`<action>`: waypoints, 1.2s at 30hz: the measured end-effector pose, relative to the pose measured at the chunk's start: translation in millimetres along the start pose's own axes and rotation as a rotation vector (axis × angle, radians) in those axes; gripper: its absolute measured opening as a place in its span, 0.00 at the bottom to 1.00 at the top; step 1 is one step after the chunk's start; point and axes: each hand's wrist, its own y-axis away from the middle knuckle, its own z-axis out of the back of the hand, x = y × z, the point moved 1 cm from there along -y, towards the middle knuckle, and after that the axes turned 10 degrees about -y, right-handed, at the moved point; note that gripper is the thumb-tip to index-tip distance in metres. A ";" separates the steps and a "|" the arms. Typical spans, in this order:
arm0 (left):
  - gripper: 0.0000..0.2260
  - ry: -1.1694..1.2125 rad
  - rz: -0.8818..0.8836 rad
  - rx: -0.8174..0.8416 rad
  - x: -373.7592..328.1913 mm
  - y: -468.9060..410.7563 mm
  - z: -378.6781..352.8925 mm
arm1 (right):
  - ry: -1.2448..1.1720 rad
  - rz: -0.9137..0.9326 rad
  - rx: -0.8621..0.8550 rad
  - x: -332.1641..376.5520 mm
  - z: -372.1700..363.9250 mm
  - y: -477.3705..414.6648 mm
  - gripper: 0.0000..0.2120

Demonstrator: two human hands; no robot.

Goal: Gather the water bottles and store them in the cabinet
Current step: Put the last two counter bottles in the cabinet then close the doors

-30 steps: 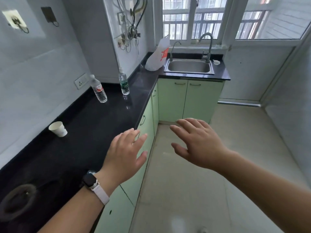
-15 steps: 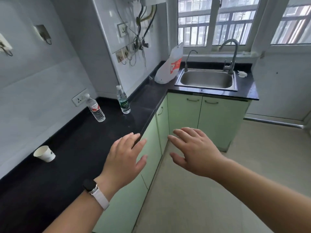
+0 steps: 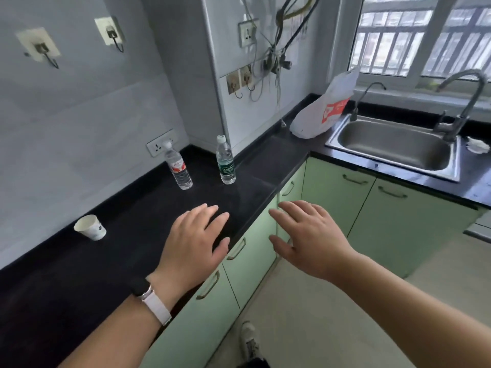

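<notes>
Bottles, red-label point(image 3: 178, 168) and green-label point(image 3: 225, 163), upright mid-frame on counter point(image 3: 79, 274); likely light, smooth plastic, grab mid-body. Left hand point(image 3: 192, 243), right hand point(image 3: 308, 240) spread, holding nothing.

Black tabletop point(image 3: 79, 274): two upright water bottles point(image 3: 178, 167) point(image 3: 225, 160), paper cup point(image 3: 90, 227), plastic bag point(image 3: 322, 110). Both hands, left point(image 3: 194, 243) and right point(image 3: 310, 237), extended with flat fingers, holding nothing.
</notes>
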 end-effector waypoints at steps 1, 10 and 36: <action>0.22 -0.001 0.006 0.005 6.5 -8.4 -9.4 | 0.001 0.004 0.004 -4.5 -3.5 -11.7 0.26; 0.22 0.037 0.032 -0.001 84.0 -104.6 -98.5 | 0.058 -0.004 0.035 -45.4 -35.9 -144.5 0.25; 0.20 0.256 0.820 0.262 217.7 -182.9 -220.6 | -0.320 -0.115 0.292 -117.8 -166.0 -369.1 0.24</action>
